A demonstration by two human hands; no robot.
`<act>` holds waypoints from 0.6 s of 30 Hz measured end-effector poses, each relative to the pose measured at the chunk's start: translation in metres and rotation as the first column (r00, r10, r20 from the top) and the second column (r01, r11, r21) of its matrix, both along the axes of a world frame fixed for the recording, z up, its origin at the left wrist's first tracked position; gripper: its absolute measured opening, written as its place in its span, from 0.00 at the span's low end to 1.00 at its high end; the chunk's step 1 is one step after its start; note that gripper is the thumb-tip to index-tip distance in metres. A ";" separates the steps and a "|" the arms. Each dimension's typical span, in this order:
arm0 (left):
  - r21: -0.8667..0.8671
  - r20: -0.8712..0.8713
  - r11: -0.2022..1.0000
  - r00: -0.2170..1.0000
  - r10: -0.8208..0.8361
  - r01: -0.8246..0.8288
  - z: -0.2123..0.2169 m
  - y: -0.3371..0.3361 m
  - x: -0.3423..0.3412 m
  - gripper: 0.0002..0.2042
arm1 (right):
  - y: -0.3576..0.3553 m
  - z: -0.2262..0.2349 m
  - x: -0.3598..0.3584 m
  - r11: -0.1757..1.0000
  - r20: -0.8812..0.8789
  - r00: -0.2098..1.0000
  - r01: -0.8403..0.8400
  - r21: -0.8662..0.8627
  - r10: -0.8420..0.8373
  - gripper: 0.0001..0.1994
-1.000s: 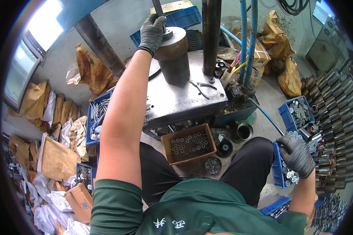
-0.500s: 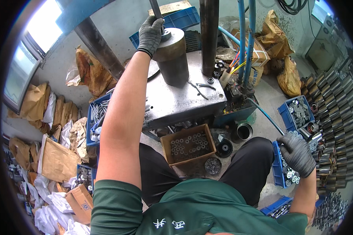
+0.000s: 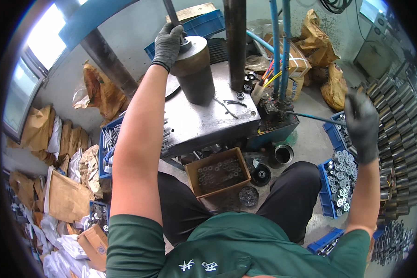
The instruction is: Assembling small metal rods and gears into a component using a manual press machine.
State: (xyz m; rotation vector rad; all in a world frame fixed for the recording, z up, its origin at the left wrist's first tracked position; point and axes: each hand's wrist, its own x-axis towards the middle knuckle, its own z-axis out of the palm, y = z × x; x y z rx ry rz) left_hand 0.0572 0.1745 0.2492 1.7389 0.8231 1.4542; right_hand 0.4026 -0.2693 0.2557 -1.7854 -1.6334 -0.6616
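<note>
My left hand (image 3: 167,45), in a grey glove, is closed around the lower end of a dark metal rod (image 3: 170,11). Under it a dark collar (image 3: 185,46) rests on the flat top of a thick steel cylinder (image 3: 194,81), which stands on a metal press table (image 3: 194,118). Out to the right, my gloved right hand (image 3: 362,127) is blurred by motion. It meets the end of a thin blue lever (image 3: 312,116) that runs from the pump unit, and appears wrapped round it. Pliers (image 3: 227,106) lie on the table beside the cylinder.
A cardboard box (image 3: 217,172) of small rings sits on the floor between my knees, beside a dark round flanged part (image 3: 261,174). At right stand a blue bin (image 3: 328,197) of round wheel-like parts and stacked metal tubes (image 3: 398,134). Dark steel columns (image 3: 235,46) flank the cylinder.
My right hand has moved up and away from me, and the blue lever has swung up with it. My left hand keeps its grip on the rod; the whole view has shifted slightly.
</note>
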 end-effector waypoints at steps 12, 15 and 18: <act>-0.018 0.005 1.000 1.000 0.001 -0.001 0.001 -0.001 -0.003 0.12 | 0.141 0.060 0.028 0.980 0.105 0.978 0.186 -0.066 -0.179 0.13; -0.096 0.155 0.985 0.980 -0.127 0.143 -0.003 -0.028 0.004 0.10 | 0.140 0.058 0.036 0.953 0.093 0.962 0.267 -0.142 -0.255 0.13; 0.208 0.060 0.974 0.993 -0.107 0.092 -0.015 -0.063 0.003 0.13 | 0.140 0.061 0.037 0.935 0.066 0.958 0.287 -0.209 -0.279 0.14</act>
